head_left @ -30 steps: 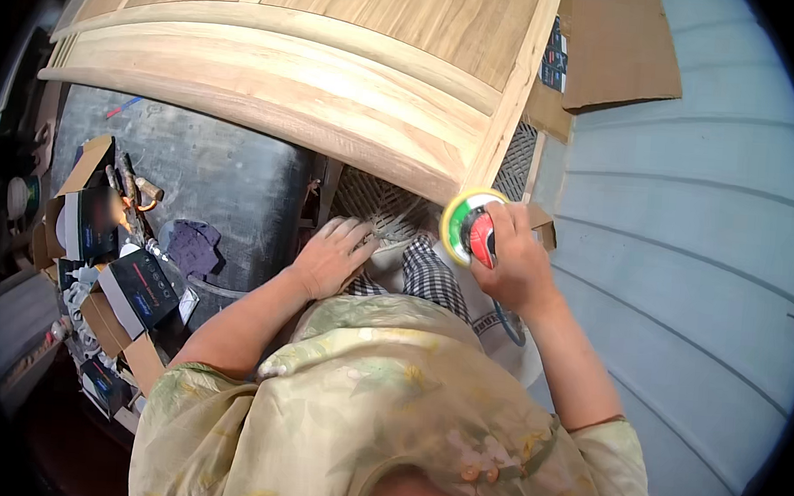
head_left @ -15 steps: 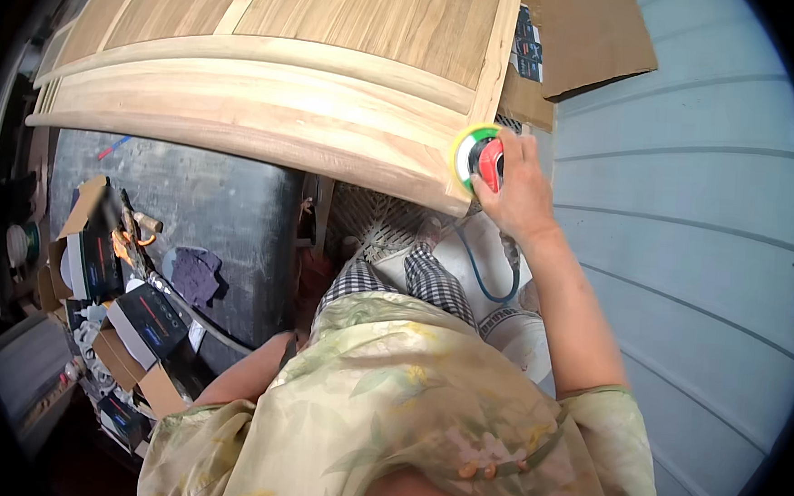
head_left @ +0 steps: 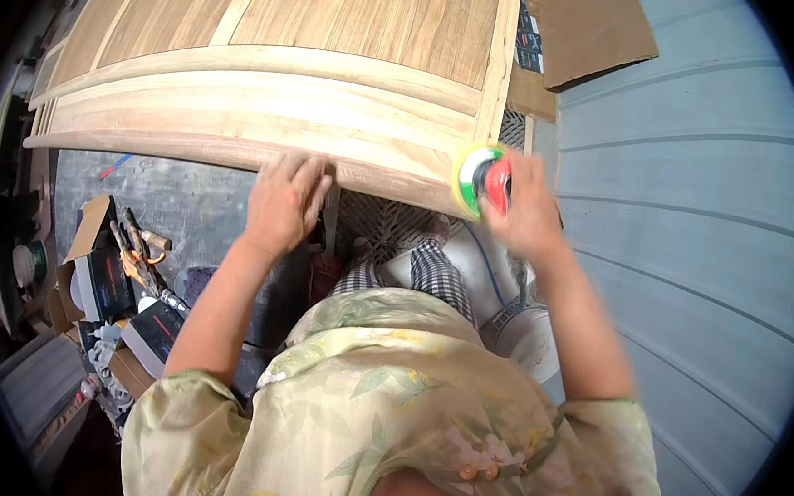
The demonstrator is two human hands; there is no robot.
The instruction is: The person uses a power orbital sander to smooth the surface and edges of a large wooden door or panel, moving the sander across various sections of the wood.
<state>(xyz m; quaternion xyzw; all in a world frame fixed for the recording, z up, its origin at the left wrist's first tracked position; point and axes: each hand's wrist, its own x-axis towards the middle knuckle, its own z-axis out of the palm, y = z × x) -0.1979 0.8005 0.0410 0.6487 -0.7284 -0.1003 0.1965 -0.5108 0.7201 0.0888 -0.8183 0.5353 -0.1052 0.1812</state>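
A pale wooden panel (head_left: pixel 260 103) with raised rails and a rounded near edge lies across the upper part of the head view. My right hand (head_left: pixel 531 215) is closed round a palm sander (head_left: pixel 494 183) with a red top, a green and white body and a yellow rim. The sander stands at the panel's near right corner; its underside is hidden. My left hand (head_left: pixel 286 203) is closed over the rounded near edge, left of the sander, with its fingers bent on the wood and the thumb mostly hidden.
Below the panel's left part stands a dark worktop (head_left: pixel 187 194). Opened boxes (head_left: pixel 104 276), orange-handled tools (head_left: pixel 137 255) and a dark cloth (head_left: pixel 199 281) lie there. A blue hose (head_left: pixel 487 258) hangs under the sander. At right are a cardboard sheet (head_left: pixel 596 33) and a grey-blue ribbed wall (head_left: pixel 682 202).
My left hand has come up from beside my body onto the panel's near edge. My right hand and the sander have shifted slightly toward me and to the right.
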